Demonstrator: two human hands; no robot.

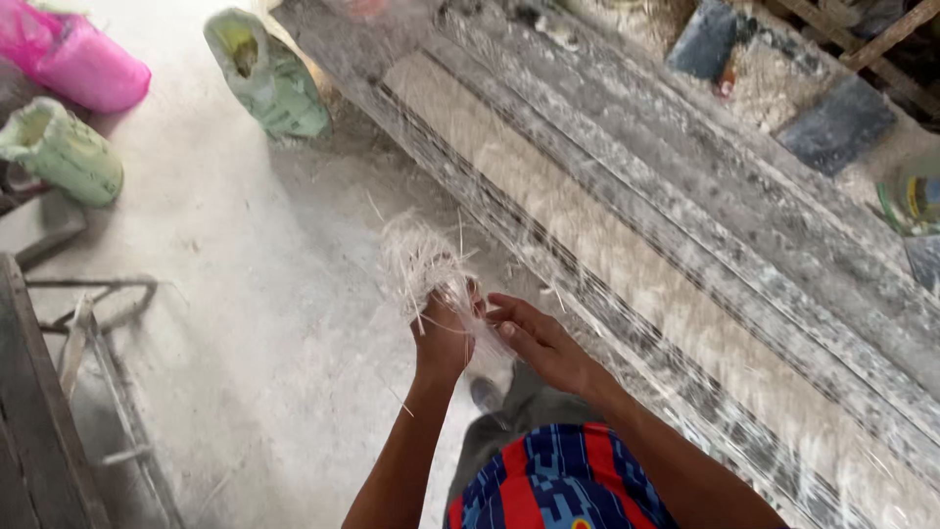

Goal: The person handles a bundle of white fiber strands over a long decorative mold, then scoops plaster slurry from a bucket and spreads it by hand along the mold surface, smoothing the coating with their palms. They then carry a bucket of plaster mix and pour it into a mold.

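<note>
Dusty grey concrete floor [225, 294] fills the left side of my view, with a long plaster-crusted mould bench [705, 255] running diagonally along my right. I hold a tuft of pale fibre strands [421, 263] above the floor, just beside the near edge of the bench. My left hand [444, 338] is closed around the base of the tuft — the strands fan upward and outward from the fist. My right hand [537, 338] sits just beside it, fingers partly extended and touching loose strands that hang from the bundle; whether it pinches them I cannot tell. Two green sacks [269, 73] and a pink sack [83, 61] stand on the floor at the far side, well apart from my hands. A wooden frame [39, 411] lies at the lower left.
</note>
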